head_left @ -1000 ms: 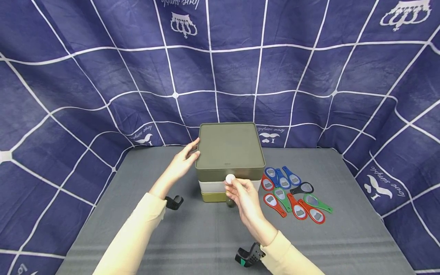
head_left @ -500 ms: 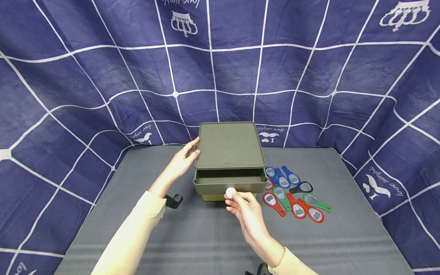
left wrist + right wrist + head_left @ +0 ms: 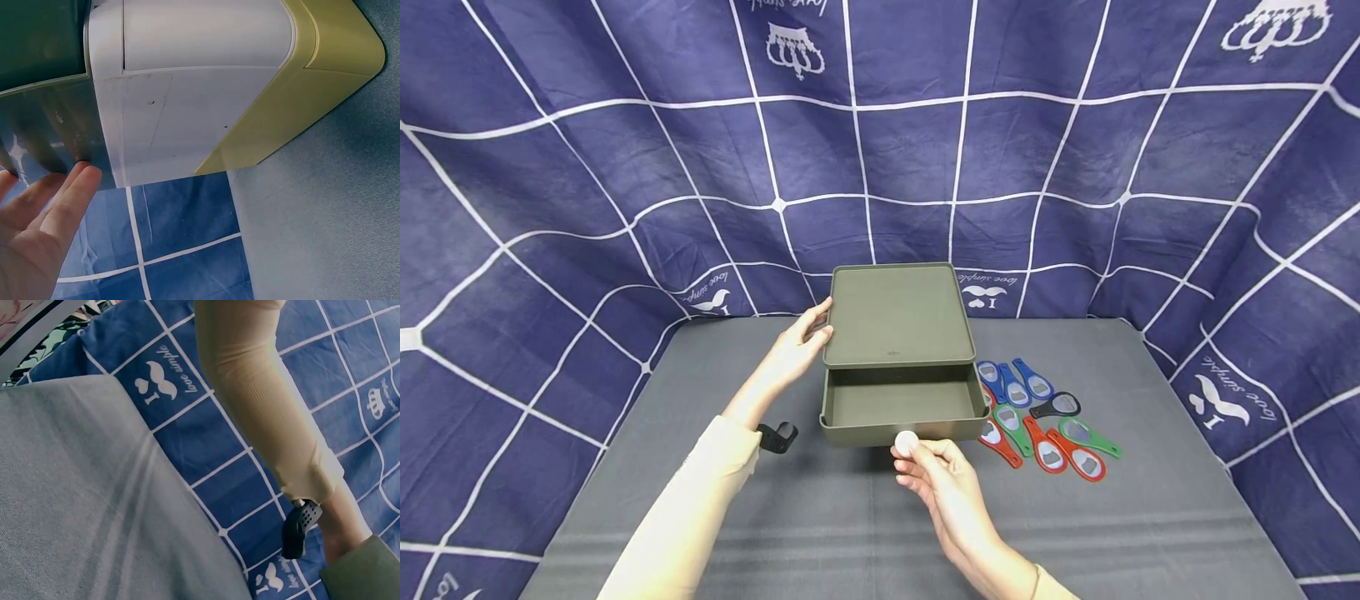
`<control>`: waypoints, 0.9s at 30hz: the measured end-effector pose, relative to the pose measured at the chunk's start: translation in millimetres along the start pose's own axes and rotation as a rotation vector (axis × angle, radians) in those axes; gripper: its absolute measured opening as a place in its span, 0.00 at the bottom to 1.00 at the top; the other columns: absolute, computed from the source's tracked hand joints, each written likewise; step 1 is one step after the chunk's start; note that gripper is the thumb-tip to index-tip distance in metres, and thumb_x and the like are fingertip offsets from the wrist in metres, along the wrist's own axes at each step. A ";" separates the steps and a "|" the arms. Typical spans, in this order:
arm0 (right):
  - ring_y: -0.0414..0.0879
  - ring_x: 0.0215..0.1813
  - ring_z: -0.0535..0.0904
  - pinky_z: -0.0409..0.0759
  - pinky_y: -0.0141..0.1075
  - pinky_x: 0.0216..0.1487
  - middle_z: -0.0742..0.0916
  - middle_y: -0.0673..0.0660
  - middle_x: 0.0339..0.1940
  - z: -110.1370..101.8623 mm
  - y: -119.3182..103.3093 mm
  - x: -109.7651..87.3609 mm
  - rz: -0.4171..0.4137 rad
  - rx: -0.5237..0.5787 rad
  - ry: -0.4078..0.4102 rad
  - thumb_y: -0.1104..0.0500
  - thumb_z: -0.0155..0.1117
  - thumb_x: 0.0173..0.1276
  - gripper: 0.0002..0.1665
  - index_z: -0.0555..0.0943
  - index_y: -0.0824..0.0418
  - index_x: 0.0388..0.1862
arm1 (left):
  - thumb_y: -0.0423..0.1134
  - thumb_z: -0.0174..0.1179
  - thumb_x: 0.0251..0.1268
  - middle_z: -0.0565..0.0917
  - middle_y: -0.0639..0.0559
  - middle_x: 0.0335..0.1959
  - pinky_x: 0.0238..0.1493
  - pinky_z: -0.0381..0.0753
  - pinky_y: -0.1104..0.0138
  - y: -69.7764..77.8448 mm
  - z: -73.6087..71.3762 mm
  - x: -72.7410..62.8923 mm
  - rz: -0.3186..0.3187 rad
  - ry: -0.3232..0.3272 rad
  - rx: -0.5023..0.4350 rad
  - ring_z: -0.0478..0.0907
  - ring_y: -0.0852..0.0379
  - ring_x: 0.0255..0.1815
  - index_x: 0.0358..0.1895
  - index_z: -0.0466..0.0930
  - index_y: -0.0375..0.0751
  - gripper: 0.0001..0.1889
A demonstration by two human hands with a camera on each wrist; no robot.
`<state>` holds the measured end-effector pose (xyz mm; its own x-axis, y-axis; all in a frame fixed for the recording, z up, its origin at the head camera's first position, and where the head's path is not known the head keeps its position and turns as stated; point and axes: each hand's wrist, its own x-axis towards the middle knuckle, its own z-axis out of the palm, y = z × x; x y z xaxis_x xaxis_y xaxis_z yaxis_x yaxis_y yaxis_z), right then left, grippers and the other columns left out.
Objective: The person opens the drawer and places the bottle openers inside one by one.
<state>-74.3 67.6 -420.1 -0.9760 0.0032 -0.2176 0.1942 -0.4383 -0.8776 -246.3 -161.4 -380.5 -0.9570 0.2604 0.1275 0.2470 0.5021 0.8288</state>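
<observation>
A stacked drawer box (image 3: 898, 317) with a dark green top tier stands on the grey table. Its top drawer (image 3: 900, 398) is pulled well out, and the bare inside shows. The right hand (image 3: 951, 492) pinches the round white drawer knob (image 3: 906, 442) at the drawer's front. The left hand (image 3: 793, 350) rests with extended fingers against the box's left side. In the left wrist view those fingertips (image 3: 81, 172) touch the green side wall, beside the white tier (image 3: 194, 119) and the yellow tier (image 3: 294, 106). The right wrist view does not show the right hand.
Several bottle openers (image 3: 1048, 454) in red, green, blue and black lie right of the box, some close to the drawer. A blue curtain (image 3: 910, 150) with white lines hangs behind the grey table (image 3: 820, 533). A black wrist strap (image 3: 778, 437) sits by the left forearm.
The top drawer has slid out toward the person, drawn by the right hand on its knob. The left hand has stayed on the box's side.
</observation>
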 end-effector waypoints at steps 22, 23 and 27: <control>0.45 0.42 0.88 0.87 0.38 0.48 0.89 0.56 0.43 -7.3 3.8 -1.3 0.020 -0.020 -0.057 0.57 0.62 0.72 0.14 0.73 0.64 0.47 | 0.39 0.46 0.79 0.63 0.34 0.74 0.75 0.63 0.50 -3.6 1.0 2.4 0.031 0.017 -0.052 0.63 0.38 0.74 0.77 0.56 0.41 0.27; 0.46 0.42 0.88 0.87 0.39 0.48 0.89 0.57 0.43 -10.2 4.4 -1.2 0.022 -0.026 -0.055 0.57 0.62 0.72 0.13 0.73 0.64 0.47 | 0.39 0.46 0.79 0.63 0.34 0.74 0.75 0.63 0.50 -3.5 1.1 2.2 0.032 0.015 -0.050 0.63 0.38 0.74 0.77 0.56 0.41 0.27; 0.46 0.41 0.87 0.87 0.39 0.47 0.89 0.57 0.42 -28.6 6.7 -0.1 0.036 -0.068 -0.013 0.56 0.62 0.71 0.11 0.75 0.63 0.44 | 0.39 0.46 0.79 0.65 0.33 0.73 0.75 0.63 0.50 -3.6 2.7 2.0 0.031 0.014 -0.024 0.65 0.38 0.73 0.77 0.56 0.42 0.27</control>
<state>-70.1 90.4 -438.2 -0.9695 -0.0228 -0.2441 0.2346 -0.3759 -0.8965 -248.7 -160.4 -384.8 -0.9511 0.2637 0.1608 0.2729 0.4739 0.8372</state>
